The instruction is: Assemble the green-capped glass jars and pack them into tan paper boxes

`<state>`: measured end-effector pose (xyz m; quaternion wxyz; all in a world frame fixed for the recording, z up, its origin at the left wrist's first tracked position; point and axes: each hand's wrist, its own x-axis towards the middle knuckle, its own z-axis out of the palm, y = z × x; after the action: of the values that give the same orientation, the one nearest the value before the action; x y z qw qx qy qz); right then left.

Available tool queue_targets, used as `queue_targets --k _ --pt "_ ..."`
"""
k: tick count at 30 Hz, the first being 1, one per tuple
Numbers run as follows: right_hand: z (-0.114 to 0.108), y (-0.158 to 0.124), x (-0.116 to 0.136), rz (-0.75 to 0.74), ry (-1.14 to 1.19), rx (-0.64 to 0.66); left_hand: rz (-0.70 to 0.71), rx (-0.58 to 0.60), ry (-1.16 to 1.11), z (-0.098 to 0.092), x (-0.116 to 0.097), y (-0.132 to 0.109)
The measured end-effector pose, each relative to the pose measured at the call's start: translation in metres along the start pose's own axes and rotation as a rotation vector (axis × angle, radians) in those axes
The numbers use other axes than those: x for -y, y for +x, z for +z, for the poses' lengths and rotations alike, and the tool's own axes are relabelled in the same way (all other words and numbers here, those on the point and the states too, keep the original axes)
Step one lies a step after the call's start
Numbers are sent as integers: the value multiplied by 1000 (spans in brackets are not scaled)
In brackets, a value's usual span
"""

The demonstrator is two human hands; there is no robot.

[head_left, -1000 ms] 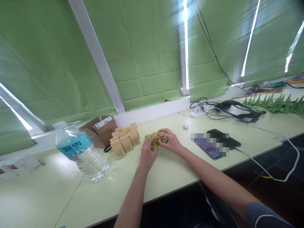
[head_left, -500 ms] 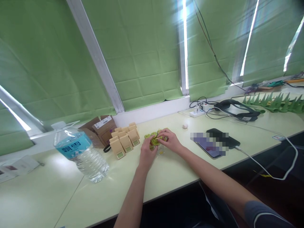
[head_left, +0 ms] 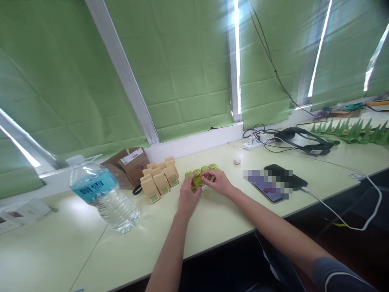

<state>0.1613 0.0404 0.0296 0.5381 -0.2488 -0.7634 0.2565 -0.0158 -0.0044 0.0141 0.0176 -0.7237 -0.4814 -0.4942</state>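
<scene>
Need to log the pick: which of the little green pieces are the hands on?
The front one, pinched between left hand and right hand; the other green pieces sit untouched behind it.

The phone (head_left: 275,184) screen was blurred out. The hands hid part of the green pieces (head_left: 199,178), too small to identify. The papers (head_left: 18,215) were cut off at the left edge.

Office: long desk (head_left: 212,227), power strip (head_left: 253,144), window blinds (head_left: 182,73).

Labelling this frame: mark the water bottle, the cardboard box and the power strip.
water bottle (head_left: 103,198), head view, on its clear body.
cardboard box (head_left: 132,161), head view, on its top flap.
power strip (head_left: 253,144), head view, on its white casing.
</scene>
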Motion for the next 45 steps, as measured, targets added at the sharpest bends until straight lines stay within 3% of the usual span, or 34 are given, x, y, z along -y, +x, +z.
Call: queue_targets --k 45 --pt "2 -1 -5 62 -29 -15 -25 53 -7 0 -2 -1"
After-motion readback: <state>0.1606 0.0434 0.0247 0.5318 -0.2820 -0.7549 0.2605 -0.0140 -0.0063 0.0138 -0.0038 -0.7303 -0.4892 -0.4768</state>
